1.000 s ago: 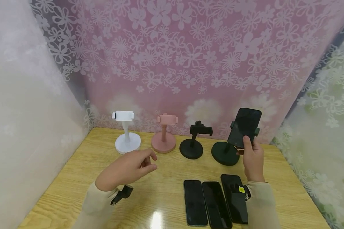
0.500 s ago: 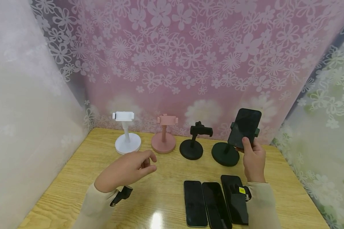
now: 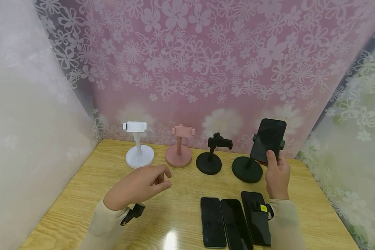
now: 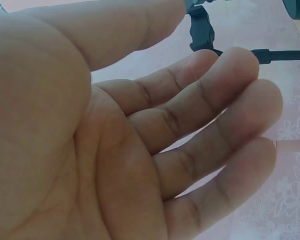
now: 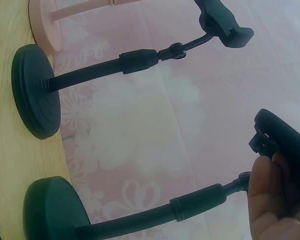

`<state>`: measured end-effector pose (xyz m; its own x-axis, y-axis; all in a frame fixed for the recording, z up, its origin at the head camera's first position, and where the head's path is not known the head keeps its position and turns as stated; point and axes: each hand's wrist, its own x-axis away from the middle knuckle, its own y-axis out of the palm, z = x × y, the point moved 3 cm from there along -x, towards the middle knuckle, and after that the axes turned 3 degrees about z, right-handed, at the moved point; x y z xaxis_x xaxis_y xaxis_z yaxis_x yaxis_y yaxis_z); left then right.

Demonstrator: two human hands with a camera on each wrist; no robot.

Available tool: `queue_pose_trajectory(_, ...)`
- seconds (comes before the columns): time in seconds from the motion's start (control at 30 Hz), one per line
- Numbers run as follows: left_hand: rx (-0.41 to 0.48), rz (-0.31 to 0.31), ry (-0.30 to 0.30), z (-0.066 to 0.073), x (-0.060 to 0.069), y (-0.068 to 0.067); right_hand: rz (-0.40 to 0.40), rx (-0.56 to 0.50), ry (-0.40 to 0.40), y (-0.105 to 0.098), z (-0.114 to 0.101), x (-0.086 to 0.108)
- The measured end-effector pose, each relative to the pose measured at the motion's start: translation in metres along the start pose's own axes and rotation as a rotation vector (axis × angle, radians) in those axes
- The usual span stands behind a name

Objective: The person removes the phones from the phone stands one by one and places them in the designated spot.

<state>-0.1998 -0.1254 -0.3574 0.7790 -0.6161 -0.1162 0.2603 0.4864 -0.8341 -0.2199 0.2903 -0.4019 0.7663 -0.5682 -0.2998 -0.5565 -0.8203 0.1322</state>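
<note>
A black smartphone stands tilted in the clamp of the dark green phone stand at the right. My right hand grips its lower end, thumb on the screen and fingers behind. In the right wrist view, the fingers are behind the phone, beside the stand's joint; much of the hand is cut off there. My left hand hovers over the table in front of the pink phone stand. Its fingers bend loosely around nothing, as the left wrist view confirms with the bare palm.
A white phone stand and a black phone stand share the row with the other two. Three dark phones lie on the wooden table at front right: one left, one middle, one right, partly under my sleeve. Floral curtains surround the table.
The phone and the green stand have shifted slightly right, along with my right hand. My right fingers have moved from beside the stand's post to behind the phone. My left hand stays nearly still.
</note>
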Motion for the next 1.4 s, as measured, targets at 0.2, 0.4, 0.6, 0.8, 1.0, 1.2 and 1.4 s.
queue_pose_trajectory(0.2, -0.003, -0.003, -0.004, 0.002, -0.001, 0.001, -0.048, 0.003, -0.024, -0.002, -0.003, 0.001)
queue_pose_trajectory(0.4, 0.001, -0.015, 0.003, 0.002, -0.002, 0.002, -0.063, -0.068, -0.043, -0.004, -0.004, 0.001)
queue_pose_trajectory(0.6, 0.008, -0.016, 0.006, 0.003, -0.003, 0.004, -0.018, -0.113, -0.078, -0.006, -0.011, 0.006)
queue_pose_trajectory(0.8, 0.004, -0.018, 0.014, 0.003, -0.003, 0.004, 0.025, -0.157, -0.113, -0.005, -0.030, 0.014)
queue_pose_trajectory(1.0, 0.010, -0.029, 0.005, 0.002, -0.003, 0.004, 0.027, -0.186, -0.170, -0.002, -0.047, 0.020)
queue_pose_trajectory(1.2, 0.011, -0.032, -0.007, 0.003, -0.001, 0.004, -0.014, -0.250, -0.247, 0.001, -0.059, 0.027)
queue_pose_trajectory(1.4, 0.014, -0.033, 0.006, 0.005, -0.002, 0.006, -0.008, -0.291, -0.239, 0.000, -0.072, 0.034)
